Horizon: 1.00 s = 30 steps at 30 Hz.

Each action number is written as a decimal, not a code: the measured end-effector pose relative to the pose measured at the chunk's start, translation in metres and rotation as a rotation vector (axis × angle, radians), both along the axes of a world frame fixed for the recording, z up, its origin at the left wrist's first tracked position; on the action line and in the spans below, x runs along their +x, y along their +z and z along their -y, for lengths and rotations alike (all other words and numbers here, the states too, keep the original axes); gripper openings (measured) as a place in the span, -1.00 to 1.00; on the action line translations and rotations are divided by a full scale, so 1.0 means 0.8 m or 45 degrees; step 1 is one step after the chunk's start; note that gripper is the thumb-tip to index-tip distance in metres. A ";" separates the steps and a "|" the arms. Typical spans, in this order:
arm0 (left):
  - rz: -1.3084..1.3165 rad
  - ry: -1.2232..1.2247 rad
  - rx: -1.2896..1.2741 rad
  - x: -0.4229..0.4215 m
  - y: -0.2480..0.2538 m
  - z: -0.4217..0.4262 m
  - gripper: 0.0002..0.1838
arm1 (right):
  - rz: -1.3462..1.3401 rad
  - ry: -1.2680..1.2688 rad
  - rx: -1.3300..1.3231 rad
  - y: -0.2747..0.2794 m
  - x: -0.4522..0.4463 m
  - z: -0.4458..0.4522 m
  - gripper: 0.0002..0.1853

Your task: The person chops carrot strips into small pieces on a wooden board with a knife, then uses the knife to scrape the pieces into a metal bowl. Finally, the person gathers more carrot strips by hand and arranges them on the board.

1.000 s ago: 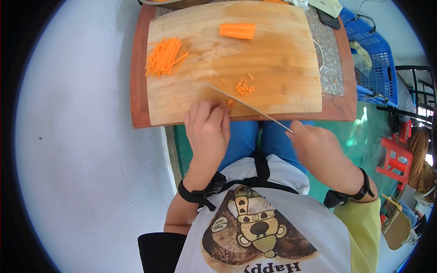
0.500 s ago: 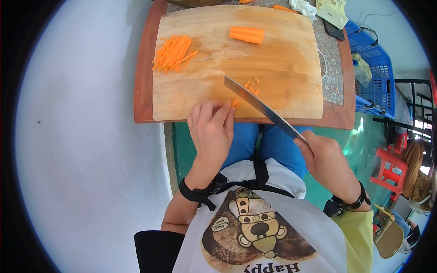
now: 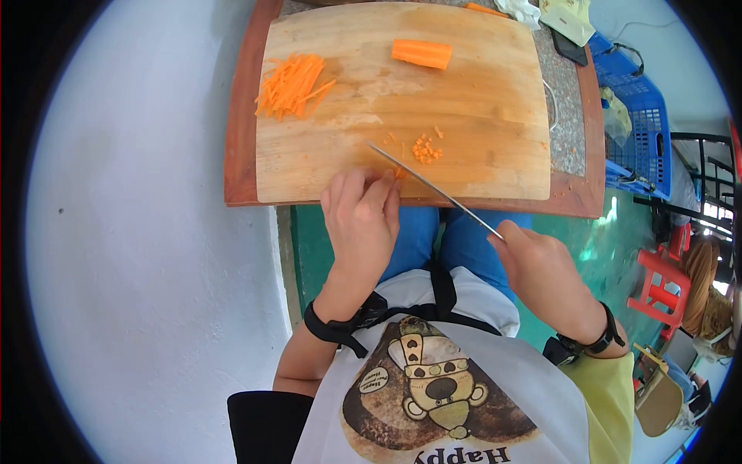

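Note:
My right hand (image 3: 541, 267) is closed around the handle of a kitchen knife (image 3: 437, 189), its blade slanting up and left over the near part of a wooden cutting board (image 3: 479, 100). Beside the blade, my left hand (image 3: 362, 213) pinches a small piece of carrot (image 3: 398, 173) against the board, fingers bent and mostly hiding it. Just beyond the blade lie small carrot dice (image 3: 427, 150). A pile of carrot strips (image 3: 292, 87) rests at the board's left, and a thick trimmed carrot chunk (image 3: 422, 53) lies near its far side.
The board sits on a wood-edged stone-topped table (image 3: 568, 139). At its far right are a phone (image 3: 570, 48), a crumpled white tissue (image 3: 519, 12) and a packet (image 3: 568, 19). A blue plastic basket (image 3: 638, 116) and a red stool (image 3: 661, 286) stand to the right; a white wall is on the left.
The knife has turned more upright and shifted left, its blade now at the carrot piece under my left fingers. More dice lie on the board. My left hand stays nearly in place.

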State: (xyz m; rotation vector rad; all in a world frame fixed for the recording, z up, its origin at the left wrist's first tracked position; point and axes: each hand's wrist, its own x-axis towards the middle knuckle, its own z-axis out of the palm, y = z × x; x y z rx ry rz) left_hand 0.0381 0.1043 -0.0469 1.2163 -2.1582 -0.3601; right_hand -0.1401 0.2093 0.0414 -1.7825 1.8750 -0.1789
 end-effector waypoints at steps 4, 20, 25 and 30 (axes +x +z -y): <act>-0.006 -0.032 -0.008 0.001 0.000 -0.001 -0.87 | -0.048 0.007 0.009 -0.005 0.010 0.007 -0.89; -0.017 0.026 0.148 0.002 0.004 0.006 -0.89 | 0.130 -0.111 -0.025 0.005 0.006 0.004 -0.79; -0.033 0.042 0.167 0.001 0.007 0.006 -0.89 | 0.137 -0.080 -0.055 0.003 0.008 0.006 -0.79; -0.043 0.046 0.171 0.000 0.006 0.005 -0.90 | 0.082 -0.061 -0.045 -0.004 0.011 0.004 -0.82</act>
